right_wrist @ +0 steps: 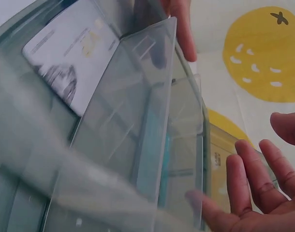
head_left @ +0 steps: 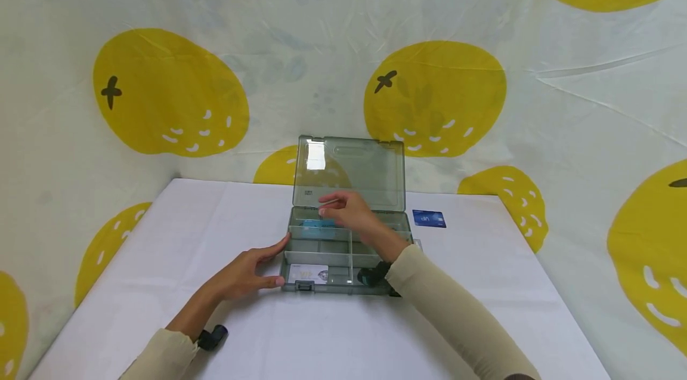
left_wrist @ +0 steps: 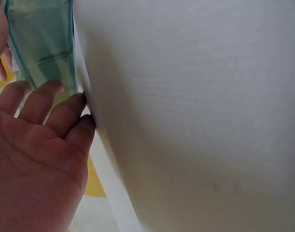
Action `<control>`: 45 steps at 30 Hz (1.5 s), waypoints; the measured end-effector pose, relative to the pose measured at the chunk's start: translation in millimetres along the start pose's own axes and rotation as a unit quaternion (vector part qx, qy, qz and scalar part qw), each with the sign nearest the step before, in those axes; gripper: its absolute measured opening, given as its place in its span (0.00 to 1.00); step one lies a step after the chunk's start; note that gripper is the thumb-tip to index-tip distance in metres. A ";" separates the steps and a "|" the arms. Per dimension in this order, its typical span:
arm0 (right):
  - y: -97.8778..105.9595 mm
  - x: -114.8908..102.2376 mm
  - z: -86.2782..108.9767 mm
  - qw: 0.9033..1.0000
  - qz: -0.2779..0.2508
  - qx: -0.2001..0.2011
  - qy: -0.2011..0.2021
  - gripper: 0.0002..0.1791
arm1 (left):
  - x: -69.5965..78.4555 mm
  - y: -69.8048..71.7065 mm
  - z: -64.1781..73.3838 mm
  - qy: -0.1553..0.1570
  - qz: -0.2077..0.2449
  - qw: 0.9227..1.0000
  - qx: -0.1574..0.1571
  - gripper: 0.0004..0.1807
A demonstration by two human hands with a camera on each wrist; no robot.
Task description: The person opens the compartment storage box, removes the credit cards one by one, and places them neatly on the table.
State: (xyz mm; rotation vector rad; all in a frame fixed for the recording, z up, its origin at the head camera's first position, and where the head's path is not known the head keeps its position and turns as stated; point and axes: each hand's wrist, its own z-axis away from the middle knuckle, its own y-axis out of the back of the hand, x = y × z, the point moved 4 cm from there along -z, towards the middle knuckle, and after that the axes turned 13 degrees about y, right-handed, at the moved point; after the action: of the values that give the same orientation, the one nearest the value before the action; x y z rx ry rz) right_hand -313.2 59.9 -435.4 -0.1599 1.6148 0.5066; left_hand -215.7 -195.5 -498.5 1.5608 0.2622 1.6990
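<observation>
A translucent grey-green compartment box [head_left: 318,259] stands on the table, its hinged lid [head_left: 349,171] raised at the back. My left hand [head_left: 244,272] rests against the box's left side, thumb at the front corner; the left wrist view shows its fingers [left_wrist: 65,113] touching the wall. Above the back compartments is my right hand [head_left: 349,213], its fingers loosely spread with nothing between them in the right wrist view [right_wrist: 263,193]. A white printed card [head_left: 308,273] lies in the front left compartment. Something light blue [head_left: 319,228] lies in the back left compartment, partly hidden by the right hand.
A dark blue card [head_left: 429,218] lies on the white-covered table [head_left: 257,332], right of the box. Behind the table hangs a pale cloth [head_left: 311,87] printed with yellow fruit. Thin upright dividers [right_wrist: 152,111] split the box's inside.
</observation>
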 end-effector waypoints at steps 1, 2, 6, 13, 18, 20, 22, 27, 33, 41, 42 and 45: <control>-1.4 1.1 -2.3 1.000 0.003 -0.003 -0.003 0.18 | -0.1 0.1 0.1 0.001 -0.001 1.000 0.001 0.53; -2.7 2.4 -4.6 1.000 0.006 -0.006 -0.005 0.19 | 0.0 0.2 0.3 0.000 -0.002 1.000 0.001 0.53; -7.7 5.0 -12.2 1.000 0.013 -0.015 -0.011 0.22 | -0.1 0.6 0.4 0.002 0.002 1.000 -0.002 0.54; -15.3 13.1 -22.1 1.000 0.011 -0.012 -0.022 0.23 | 0.5 0.4 0.6 -0.010 0.002 1.000 -0.001 0.53; -20.7 20.1 -26.3 0.999 0.005 0.002 -0.037 0.23 | -0.1 -0.2 0.3 -0.014 -0.003 1.000 0.004 0.53; -22.6 21.8 -27.5 0.999 0.004 0.004 -0.043 0.23 | -0.5 -0.5 0.0 -0.014 -0.003 1.000 0.005 0.53; -24.1 23.3 -28.6 0.999 0.000 0.002 -0.047 0.23 | -0.9 -0.9 -0.1 -0.012 -0.003 1.000 0.005 0.53; -26.6 24.2 -30.8 0.999 -0.003 -0.003 -0.048 0.24 | -1.2 -1.4 -0.4 -0.005 0.000 1.000 0.004 0.54; -27.3 22.7 -31.8 0.999 -0.007 0.011 -0.044 0.22 | -0.5 -0.1 0.6 -0.003 -0.002 1.000 0.007 0.53; -19.7 15.3 -25.2 0.998 -0.032 0.062 -0.012 0.20 | -0.5 0.1 1.0 -0.007 -0.008 1.000 0.011 0.54; -19.3 15.2 -24.8 0.997 -0.037 0.064 -0.011 0.20 | -0.4 -0.1 0.9 -0.007 -0.008 1.000 0.010 0.54; -19.4 17.1 -24.6 0.997 -0.045 0.068 -0.012 0.20 | 0.1 -0.7 0.4 -0.005 -0.006 1.000 0.009 0.53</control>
State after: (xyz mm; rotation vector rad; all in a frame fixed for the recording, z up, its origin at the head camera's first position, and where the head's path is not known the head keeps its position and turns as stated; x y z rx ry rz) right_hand -329.9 35.9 -455.7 -0.1239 1.6053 0.3275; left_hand -215.1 -195.1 -498.8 1.5775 0.2805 1.6827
